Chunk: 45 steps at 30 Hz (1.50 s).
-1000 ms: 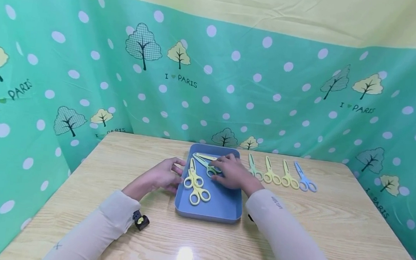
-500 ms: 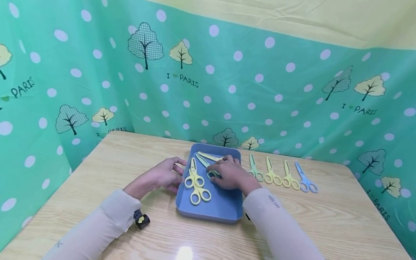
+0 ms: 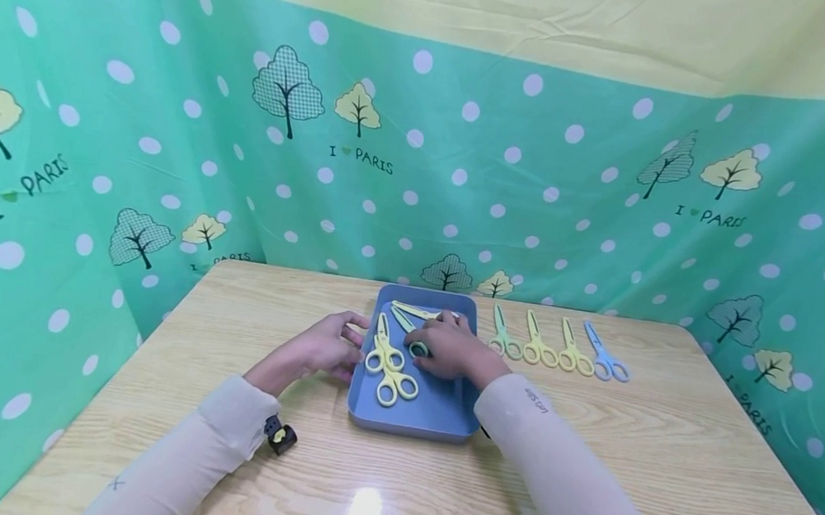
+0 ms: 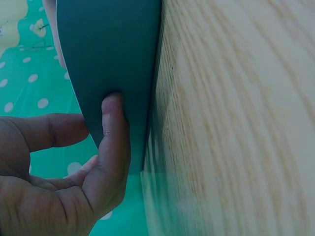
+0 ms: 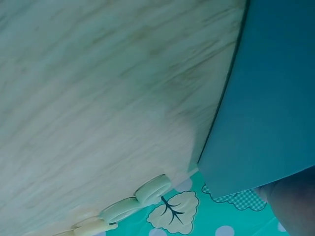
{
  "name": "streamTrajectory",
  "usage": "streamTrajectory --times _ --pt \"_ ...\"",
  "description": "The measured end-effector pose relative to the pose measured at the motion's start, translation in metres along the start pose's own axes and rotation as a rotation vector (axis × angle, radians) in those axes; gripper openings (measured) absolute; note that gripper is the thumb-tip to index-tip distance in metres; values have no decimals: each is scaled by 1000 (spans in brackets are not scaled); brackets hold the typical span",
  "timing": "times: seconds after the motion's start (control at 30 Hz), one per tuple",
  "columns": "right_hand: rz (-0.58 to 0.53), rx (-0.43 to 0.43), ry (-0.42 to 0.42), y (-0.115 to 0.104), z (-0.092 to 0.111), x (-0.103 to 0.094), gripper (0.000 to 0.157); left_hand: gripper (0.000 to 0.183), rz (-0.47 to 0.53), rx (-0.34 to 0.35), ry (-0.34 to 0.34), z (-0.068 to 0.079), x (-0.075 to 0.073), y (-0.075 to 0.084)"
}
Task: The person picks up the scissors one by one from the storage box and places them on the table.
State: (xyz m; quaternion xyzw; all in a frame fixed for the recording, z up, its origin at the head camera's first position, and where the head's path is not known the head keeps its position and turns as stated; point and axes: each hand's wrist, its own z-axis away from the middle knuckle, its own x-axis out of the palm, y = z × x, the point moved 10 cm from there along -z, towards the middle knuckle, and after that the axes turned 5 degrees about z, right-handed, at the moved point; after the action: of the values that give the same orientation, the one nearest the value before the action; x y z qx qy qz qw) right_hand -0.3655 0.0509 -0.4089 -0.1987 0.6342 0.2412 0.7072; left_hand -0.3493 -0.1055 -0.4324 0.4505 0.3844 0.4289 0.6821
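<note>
A blue tray (image 3: 435,413) stands on the table with several children's scissors in it. Inside it, my right hand (image 3: 457,350) pinches the handle of the green scissors (image 3: 403,318), partly covering them. Another pair of yellow scissors (image 3: 413,311) lies beyond, its handles under my fingers. Two overlapping yellow scissors (image 3: 386,358) rest along the tray's left side. My left hand (image 3: 325,347) touches the tray's left wall from outside. In the left wrist view one fingertip (image 4: 113,101) presses the outer wall and another finger is at the rim. The right wrist view hides my fingers behind the wall.
Right of the tray, a row lies on the wooden table (image 3: 631,461): green scissors (image 3: 500,332), two yellow scissors (image 3: 535,340) and blue scissors (image 3: 601,352). A green dotted curtain (image 3: 421,167) hangs along the table's back and sides.
The green scissors in the tray have shifted slightly right and turned, with the right hand over their handles. The left hand stays at the tray's side.
</note>
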Motion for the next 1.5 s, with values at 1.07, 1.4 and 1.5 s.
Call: streamTrajectory --times 1.07,1.4,1.5 --pt "-80 48 161 -4 16 -17 37 60 -11 3 3 -1 1 2" --pt "-80 95 285 -2 38 -37 33 62 -16 0 5 -1 0 0" --pt "-80 124 304 0 45 -38 33 62 -11 2 5 -1 0 0"
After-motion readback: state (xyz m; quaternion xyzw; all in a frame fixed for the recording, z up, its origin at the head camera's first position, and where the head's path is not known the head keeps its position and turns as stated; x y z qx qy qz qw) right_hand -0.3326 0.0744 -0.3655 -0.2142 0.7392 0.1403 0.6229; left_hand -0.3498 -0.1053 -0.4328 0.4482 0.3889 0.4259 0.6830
